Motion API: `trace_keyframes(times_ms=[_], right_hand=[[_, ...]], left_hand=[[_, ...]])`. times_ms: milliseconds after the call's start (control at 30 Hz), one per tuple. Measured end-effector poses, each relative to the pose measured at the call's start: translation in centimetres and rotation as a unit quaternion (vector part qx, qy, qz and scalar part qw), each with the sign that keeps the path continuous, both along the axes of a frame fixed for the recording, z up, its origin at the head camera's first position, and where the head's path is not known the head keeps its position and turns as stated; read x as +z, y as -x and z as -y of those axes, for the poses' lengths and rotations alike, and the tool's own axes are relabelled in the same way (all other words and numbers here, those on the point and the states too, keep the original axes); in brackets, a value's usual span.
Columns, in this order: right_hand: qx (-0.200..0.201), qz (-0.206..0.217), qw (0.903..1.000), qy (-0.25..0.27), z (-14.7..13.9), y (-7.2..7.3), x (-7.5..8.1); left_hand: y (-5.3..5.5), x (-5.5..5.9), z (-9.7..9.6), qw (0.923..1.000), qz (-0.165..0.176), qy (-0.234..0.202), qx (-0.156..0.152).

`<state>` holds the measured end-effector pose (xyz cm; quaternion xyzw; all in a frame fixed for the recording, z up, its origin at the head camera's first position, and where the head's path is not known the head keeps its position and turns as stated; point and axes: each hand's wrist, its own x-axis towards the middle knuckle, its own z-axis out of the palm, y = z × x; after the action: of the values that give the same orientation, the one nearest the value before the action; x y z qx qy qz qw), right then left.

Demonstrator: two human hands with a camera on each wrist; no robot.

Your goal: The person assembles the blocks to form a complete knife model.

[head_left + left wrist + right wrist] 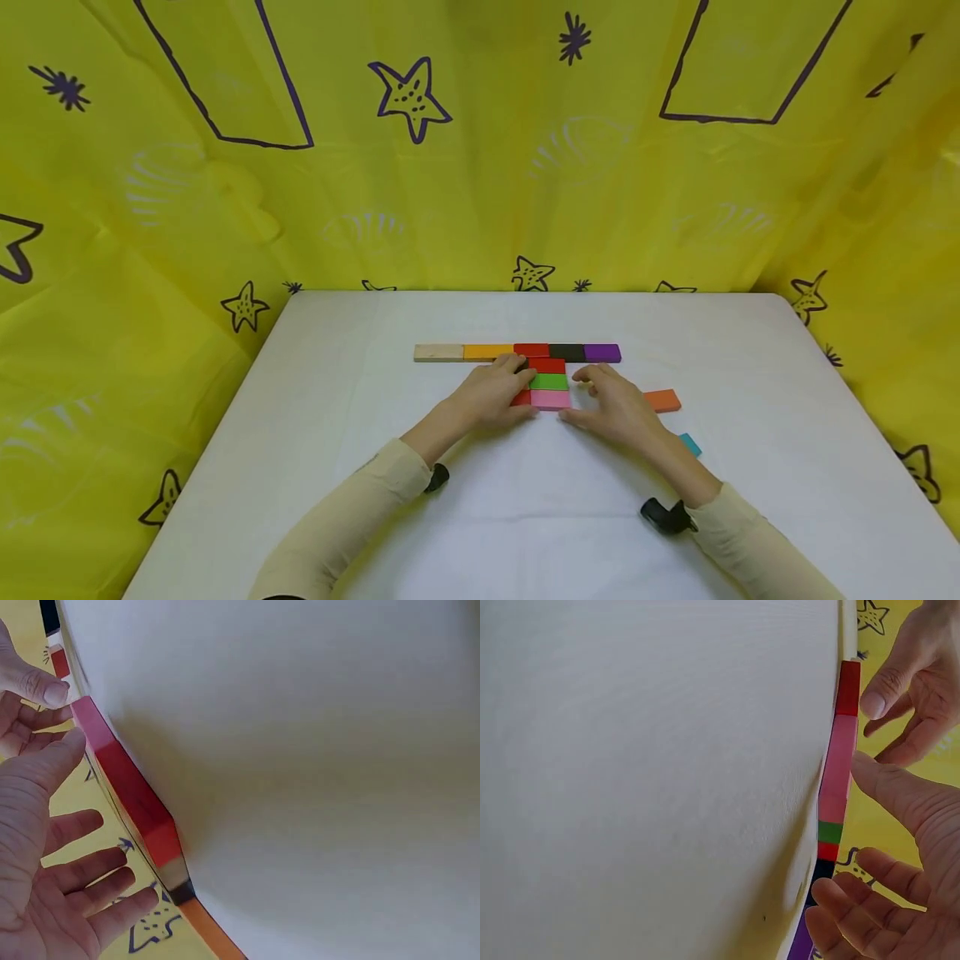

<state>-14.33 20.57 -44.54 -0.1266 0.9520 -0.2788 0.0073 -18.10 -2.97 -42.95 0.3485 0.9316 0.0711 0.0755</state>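
In the head view, a pink block (pixel 551 401), a green block (pixel 549 382) and a red block (pixel 547 366) lie flush in a stack of strips on the white table. My left hand (pixel 491 393) lies over the left side of this group, partly hiding another red block (pixel 521 398). Its fingers are spread, loosely bent, not wrapped round anything. On the right side, my right hand (pixel 617 406) has thumb and fingers apart, the thumb tip near the pink block's corner. Whether it touches is unclear. In the right wrist view the pink block (pixel 840 754) adjoins a red one (pixel 847 686).
Behind the group runs a row: a pale wooden block (pixel 438 353), a yellow-orange block (pixel 486 352), a red one, a black block (pixel 567 353) and a purple block (pixel 602 353). An orange block (pixel 663 401) and a teal block (pixel 691 445) lie by the right forearm. Yellow patterned cloth (pixel 480 183) surrounds the table.
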Motion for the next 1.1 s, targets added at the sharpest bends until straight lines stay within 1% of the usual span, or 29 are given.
trace_keyframes(times_ms=[100,233,500,700,900,1100], right_hand=[[-0.002,-0.002,1.0000,0.005,-0.2,-0.2,0.0],[-0.005,-0.005,0.9999,0.009,-0.5,-0.5,0.2],[-0.004,-0.013,0.9997,0.019,-1.4,-0.8,0.7],[-0.016,-0.015,0.9996,0.017,-2.4,-0.9,0.9],[-0.027,-0.003,0.9994,0.019,-3.6,-1.2,1.4],[-0.031,-0.012,0.9991,0.026,-5.1,-1.6,1.7]], left_hand=[[0.1,-0.2,-0.5,0.9999,0.008,0.011,-0.005],[0.3,-0.4,-0.9,0.9997,0.010,0.021,-0.011],[0.5,-0.5,-1.3,0.9991,-0.002,0.036,-0.023],[0.6,-0.6,-1.4,0.9992,-0.003,0.029,-0.027],[0.7,-0.8,-1.4,0.9993,-0.005,0.021,-0.030],[0.8,-0.8,-1.4,0.9993,-0.004,0.011,-0.034]])
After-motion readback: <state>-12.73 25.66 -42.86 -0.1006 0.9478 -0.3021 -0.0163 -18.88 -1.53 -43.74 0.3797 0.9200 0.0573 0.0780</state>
